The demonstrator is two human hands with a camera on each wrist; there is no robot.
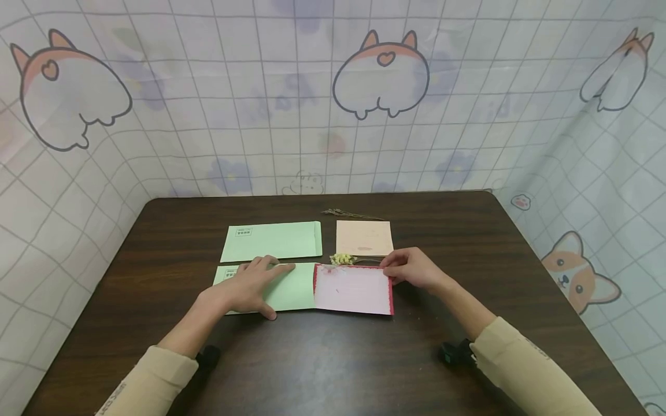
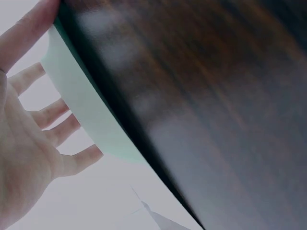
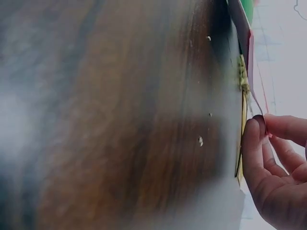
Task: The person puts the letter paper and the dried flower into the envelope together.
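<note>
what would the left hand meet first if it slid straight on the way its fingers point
Probably the pink card. The left hand lies flat on the near green envelope, fingers pointing right along it, and the card's edge sits just beyond them. Depth is unclear.

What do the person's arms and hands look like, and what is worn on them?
Both hands, the left hand and the right hand, are bare. Each arm wears a beige long sleeve pushed up the forearm, with small dark lettering. A black device sits at each cuff.

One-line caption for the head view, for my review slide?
Left hand presses a green envelope flat while the right hand pinches the pink card's corner on a dark table.
</note>
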